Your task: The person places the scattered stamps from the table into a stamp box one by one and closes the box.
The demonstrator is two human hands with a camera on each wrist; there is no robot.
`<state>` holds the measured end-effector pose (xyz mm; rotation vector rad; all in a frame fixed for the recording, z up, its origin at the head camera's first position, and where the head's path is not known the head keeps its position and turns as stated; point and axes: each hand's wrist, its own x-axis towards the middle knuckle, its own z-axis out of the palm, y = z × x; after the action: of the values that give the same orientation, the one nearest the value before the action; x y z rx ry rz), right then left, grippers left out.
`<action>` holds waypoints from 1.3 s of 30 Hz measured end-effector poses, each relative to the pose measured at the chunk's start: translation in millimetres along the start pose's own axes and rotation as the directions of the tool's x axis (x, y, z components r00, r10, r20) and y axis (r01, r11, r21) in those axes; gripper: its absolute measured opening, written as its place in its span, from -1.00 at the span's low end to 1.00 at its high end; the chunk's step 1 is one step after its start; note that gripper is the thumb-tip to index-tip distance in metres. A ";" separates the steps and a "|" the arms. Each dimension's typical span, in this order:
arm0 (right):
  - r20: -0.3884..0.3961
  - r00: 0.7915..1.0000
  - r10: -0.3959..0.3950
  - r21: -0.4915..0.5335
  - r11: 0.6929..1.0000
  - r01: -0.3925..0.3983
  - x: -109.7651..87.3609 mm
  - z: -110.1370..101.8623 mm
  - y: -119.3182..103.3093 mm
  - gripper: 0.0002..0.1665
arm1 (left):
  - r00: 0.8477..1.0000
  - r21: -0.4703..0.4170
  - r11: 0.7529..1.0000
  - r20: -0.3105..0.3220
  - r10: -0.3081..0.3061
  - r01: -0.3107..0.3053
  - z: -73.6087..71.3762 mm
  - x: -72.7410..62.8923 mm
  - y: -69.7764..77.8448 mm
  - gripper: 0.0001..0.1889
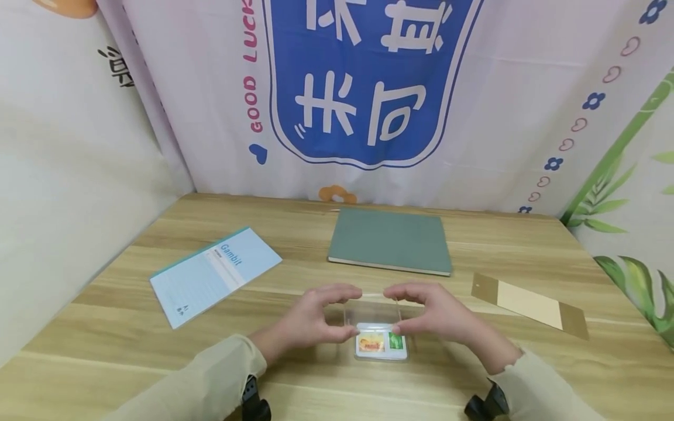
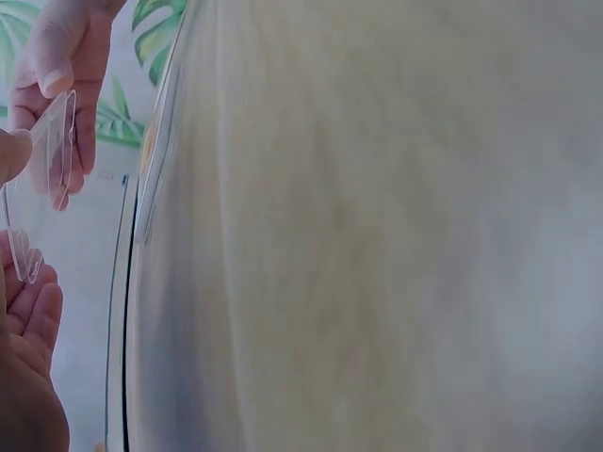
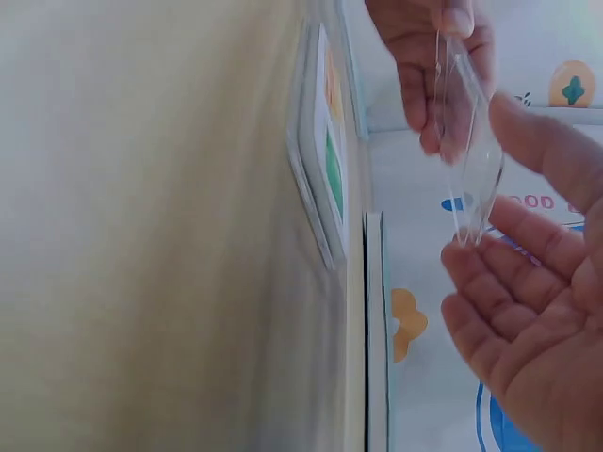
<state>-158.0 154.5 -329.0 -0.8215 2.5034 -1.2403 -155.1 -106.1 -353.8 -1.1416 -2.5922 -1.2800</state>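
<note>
A clear plastic cover (image 1: 371,313), thin and rectangular, is held between both hands above the table. My left hand (image 1: 318,316) grips its left edge, thumb at the near side and fingers at the far side. On the opposite edge, my right hand (image 1: 434,310) holds it the same way. Both wrist views show the transparent cover (image 3: 471,141) raised off the tabletop. Just below and nearer lies a flat white case (image 1: 387,346) with an orange-yellow picture and a green one on its face. The cover overlaps its far edge in the head view.
A green hardcover book (image 1: 389,240) lies behind the hands. To the left is a light blue notebook (image 1: 218,275) marked Gambit. A brown and cream card strip (image 1: 529,304) lies at the right. Printed curtains (image 1: 210,117) hang around the wooden table (image 1: 295,386).
</note>
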 end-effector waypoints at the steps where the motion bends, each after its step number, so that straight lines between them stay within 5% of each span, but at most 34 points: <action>1: -0.006 1.000 0.010 0.020 1.000 -0.010 -3.0 1.0 -0.8 -0.32 | 1.000 -0.010 1.000 0.005 0.005 -0.005 1.6 0.1 -0.3 -0.43; 16: -0.063 0.992 0.108 0.074 0.992 -0.103 -22.4 23.1 -1.9 -0.38 | 0.989 0.003 0.995 0.106 -0.104 0.104 14.4 -5.1 2.7 -0.37; 23: -0.099 0.992 0.074 0.016 0.997 -0.073 -24.1 34.3 7.5 -0.38 | 0.979 0.043 0.991 0.151 -0.135 0.130 17.0 -8.1 1.3 -0.34; 39: -0.096 0.994 0.059 0.025 0.998 -0.056 -26.0 38.2 13.6 -0.32 | 0.979 0.143 0.988 0.184 -0.092 0.066 21.3 -10.5 1.4 -0.35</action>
<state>-125.4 150.9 -364.3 -0.6947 2.5640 -1.3163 -140.7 -97.0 -370.4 -1.2024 -2.8369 -1.0328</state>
